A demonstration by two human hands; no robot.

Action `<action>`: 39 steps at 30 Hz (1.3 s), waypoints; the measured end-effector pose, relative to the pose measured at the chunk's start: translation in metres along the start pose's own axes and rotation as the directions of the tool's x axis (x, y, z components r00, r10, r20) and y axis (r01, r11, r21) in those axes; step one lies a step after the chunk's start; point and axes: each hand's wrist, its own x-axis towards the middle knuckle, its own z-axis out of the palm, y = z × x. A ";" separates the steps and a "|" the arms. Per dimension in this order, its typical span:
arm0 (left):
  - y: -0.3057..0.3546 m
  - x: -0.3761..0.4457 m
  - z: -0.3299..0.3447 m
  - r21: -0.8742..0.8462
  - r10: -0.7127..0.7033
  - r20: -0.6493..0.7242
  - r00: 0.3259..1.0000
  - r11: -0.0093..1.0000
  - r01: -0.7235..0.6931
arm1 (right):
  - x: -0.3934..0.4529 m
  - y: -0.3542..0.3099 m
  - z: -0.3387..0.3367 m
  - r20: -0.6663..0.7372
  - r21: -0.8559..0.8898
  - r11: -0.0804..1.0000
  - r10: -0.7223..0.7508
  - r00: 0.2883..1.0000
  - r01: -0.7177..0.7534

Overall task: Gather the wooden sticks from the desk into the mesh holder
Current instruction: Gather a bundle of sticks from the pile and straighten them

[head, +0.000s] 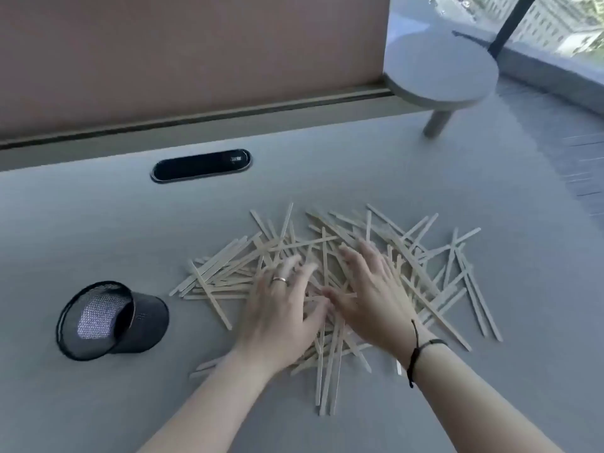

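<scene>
2 hands are down on 1 loose heap of wooden sticks (425,256), too many and too tangled to count; several dozen at least. The sticks are thin, flat and pale, all about the same length, crossing each other at every angle in the middle of the grey tabletop (98,223).

The left hand (284,308) lies palm down on the near-left part of the heap, fingers spread and fairly straight, a ring on 1 finger; its fingertips are blurred. The right hand (369,289) lies palm down just beside it, fingers stretched flat over the sticks, a dark cord round the wrist. The 2 thumbs nearly meet. Neither hand is curled round a stick that I can see; both press flat on the pile.

1 mesh holder (111,320) lies tipped on its side to the left of the heap, apart from it, its round open mouth facing left and towards the viewer. It is black, and no stick shows inside it.

Bare tabletop runs all round the heap, with wide room between it and the holder. 1 dark oval cable slot (201,165) sits in the surface beyond the pile. 1 small round side table (441,70) stands past the far right corner.
</scene>
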 end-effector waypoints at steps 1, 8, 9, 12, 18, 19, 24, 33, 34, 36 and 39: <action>-0.002 -0.001 0.008 0.049 0.028 0.000 1.000 0.998 -0.028 | 0.000 0.004 0.008 -0.034 -0.046 0.999 -0.029 0.999 0.027; -0.004 -0.010 0.049 0.148 0.183 -0.239 0.953 0.977 -0.151 | -0.005 0.017 0.037 -0.315 -0.169 0.977 -0.179 0.932 0.130; -0.003 -0.010 0.050 0.155 0.191 -0.257 0.947 0.976 -0.155 | -0.005 0.018 0.038 -0.343 -0.183 0.973 -0.199 0.918 0.143; -0.006 -0.014 0.054 0.140 0.204 -0.318 0.926 0.976 -0.167 | -0.008 0.017 0.043 -0.405 -0.225 0.957 -0.261 0.876 0.181; -0.002 -0.020 0.053 0.142 0.196 -0.335 0.922 0.977 -0.156 | -0.016 0.007 0.046 -0.452 -0.261 0.943 -0.307 0.837 0.205; -0.001 -0.021 0.052 0.144 0.177 -0.320 0.931 0.980 -0.136 | -0.017 0.005 0.046 -0.454 -0.243 0.949 -0.295 0.841 0.201; 0.004 -0.033 0.050 0.160 0.195 -0.317 0.928 0.976 -0.151 | -0.031 0.005 0.041 -0.399 -0.174 0.946 -0.323 0.858 0.275; -0.007 -0.039 0.048 0.010 0.244 -0.372 0.896 0.966 -0.259 | -0.041 0.015 0.040 -0.347 -0.083 0.944 -0.327 0.879 0.318; -0.009 -0.038 0.049 -0.014 0.248 -0.381 0.890 0.962 -0.274 | -0.040 0.016 0.041 -0.348 -0.073 0.944 -0.326 0.879 0.321; -0.012 -0.034 0.049 -0.057 0.260 -0.402 0.878 0.950 -0.307 | -0.039 0.017 0.041 -0.347 -0.056 0.945 -0.322 0.881 0.323; -0.014 -0.030 0.048 -0.098 0.287 -0.430 0.856 0.928 -0.361 | -0.037 0.019 0.039 -0.360 -0.023 0.941 -0.322 0.876 0.336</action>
